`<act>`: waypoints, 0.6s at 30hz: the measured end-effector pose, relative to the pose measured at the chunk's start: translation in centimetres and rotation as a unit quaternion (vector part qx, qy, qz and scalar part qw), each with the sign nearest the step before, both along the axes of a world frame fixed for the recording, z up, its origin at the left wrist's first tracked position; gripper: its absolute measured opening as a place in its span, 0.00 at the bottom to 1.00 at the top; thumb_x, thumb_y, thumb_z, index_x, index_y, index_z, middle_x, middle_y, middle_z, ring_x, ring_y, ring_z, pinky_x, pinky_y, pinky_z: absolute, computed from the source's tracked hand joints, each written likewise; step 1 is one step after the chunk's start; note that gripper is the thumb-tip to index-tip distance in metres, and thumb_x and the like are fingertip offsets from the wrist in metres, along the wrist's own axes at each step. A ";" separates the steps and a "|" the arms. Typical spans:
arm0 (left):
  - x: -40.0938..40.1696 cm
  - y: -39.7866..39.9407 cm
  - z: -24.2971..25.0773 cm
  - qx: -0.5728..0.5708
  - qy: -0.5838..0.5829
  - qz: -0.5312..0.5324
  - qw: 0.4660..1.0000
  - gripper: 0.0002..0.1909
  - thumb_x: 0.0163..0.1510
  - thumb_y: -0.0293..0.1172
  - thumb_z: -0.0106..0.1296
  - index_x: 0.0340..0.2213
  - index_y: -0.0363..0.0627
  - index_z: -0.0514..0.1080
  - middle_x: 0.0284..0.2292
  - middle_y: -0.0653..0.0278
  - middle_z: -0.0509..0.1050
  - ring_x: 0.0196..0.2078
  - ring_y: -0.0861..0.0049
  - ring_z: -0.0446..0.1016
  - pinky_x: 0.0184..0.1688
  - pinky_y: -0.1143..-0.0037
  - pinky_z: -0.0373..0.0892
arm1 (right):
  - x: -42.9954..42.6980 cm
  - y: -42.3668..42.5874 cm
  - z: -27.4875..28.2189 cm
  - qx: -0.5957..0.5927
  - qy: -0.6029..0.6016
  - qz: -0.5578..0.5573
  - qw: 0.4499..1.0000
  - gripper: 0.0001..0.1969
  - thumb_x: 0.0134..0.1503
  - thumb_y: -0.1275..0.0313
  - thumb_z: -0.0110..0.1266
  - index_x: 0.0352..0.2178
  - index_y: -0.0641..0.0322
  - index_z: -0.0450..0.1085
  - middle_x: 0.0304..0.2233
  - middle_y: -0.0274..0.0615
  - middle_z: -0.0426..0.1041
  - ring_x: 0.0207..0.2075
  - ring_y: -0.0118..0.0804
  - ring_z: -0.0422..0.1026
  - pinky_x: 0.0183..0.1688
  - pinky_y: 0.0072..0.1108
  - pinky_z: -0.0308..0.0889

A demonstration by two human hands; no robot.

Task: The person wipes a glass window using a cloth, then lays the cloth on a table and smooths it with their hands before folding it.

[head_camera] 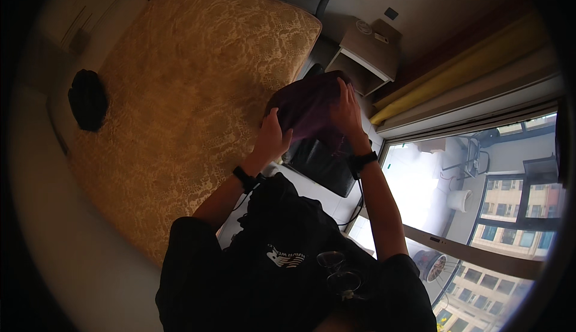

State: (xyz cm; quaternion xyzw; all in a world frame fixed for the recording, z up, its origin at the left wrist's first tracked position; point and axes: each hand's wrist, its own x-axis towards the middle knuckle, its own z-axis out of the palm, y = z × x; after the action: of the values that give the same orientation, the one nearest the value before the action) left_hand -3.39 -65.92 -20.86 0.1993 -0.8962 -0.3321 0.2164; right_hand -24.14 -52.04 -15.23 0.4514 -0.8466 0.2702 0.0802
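A dark purple cloth (306,102) lies draped over a black, leather-like seat (321,168) beside the bed. My left hand (272,138) is at the cloth's near left edge, its thumb and fingers spread apart. On the cloth's right part rests my right hand (347,109), fingers stretched out and close together, palm towards the fabric. Neither hand visibly grips a fold, though the undersides of the fingers are partly hidden. Both wrists wear black bands with cables.
A bed with a gold patterned cover (180,84) fills the left, a black bundle (88,100) at its far edge. A wooden nightstand (369,57) stands beyond the cloth. Yellow curtain (450,71) and a glass sliding door frame (472,255) are at right.
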 end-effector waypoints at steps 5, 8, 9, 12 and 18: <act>-3.7 -0.7 -4.9 -0.003 -0.189 -0.026 0.982 0.51 0.52 0.46 0.59 0.59 0.20 0.43 0.48 0.32 0.65 0.50 0.45 0.69 0.51 0.60 0.68 | -1.6 -4.4 -5.4 0.125 -0.051 0.086 0.987 0.38 0.54 0.63 0.55 0.63 0.59 0.50 0.59 0.60 0.61 0.63 0.60 0.55 0.64 0.39 0.53; -5.7 -1.6 -5.1 0.053 -0.232 -0.008 0.971 0.50 0.50 0.47 0.60 0.58 0.20 0.46 0.47 0.32 0.67 0.45 0.44 0.72 0.47 0.59 0.71 | -2.5 -6.0 -7.6 0.169 0.010 0.156 0.973 0.32 0.58 0.58 0.52 0.60 0.62 0.57 0.52 0.54 0.68 0.59 0.53 0.62 0.64 0.39 0.52; -6.1 -1.5 -5.2 0.051 -0.231 0.001 0.972 0.50 0.50 0.47 0.61 0.58 0.21 0.47 0.47 0.33 0.67 0.45 0.44 0.73 0.46 0.60 0.72 | -3.0 -6.5 -7.9 0.167 0.012 0.169 0.971 0.32 0.58 0.58 0.52 0.60 0.62 0.57 0.52 0.54 0.68 0.59 0.53 0.62 0.64 0.39 0.52; -6.6 -1.1 -5.6 0.025 -0.233 0.026 0.972 0.50 0.48 0.48 0.62 0.57 0.20 0.51 0.43 0.36 0.71 0.40 0.48 0.76 0.41 0.62 0.74 | -4.3 -8.4 -9.2 0.135 0.066 0.230 0.962 0.24 0.58 0.58 0.51 0.50 0.63 0.68 0.48 0.51 0.71 0.57 0.51 0.64 0.63 0.39 0.53; -6.3 0.4 -6.8 -0.081 -0.178 0.090 0.977 0.40 0.52 0.51 0.58 0.49 0.22 0.61 0.30 0.43 0.74 0.28 0.53 0.76 0.29 0.63 0.75 | -6.3 -12.1 -10.0 0.157 0.136 0.431 0.878 0.13 0.60 0.65 0.47 0.38 0.61 0.74 0.37 0.44 0.74 0.44 0.48 0.70 0.54 0.36 0.61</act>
State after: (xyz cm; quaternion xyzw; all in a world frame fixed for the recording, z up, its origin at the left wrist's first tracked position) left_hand -9.70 -65.51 -27.69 0.3166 -0.9226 -0.1973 0.0982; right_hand -30.44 -64.18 -25.26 0.8104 -0.5806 0.0777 -0.0015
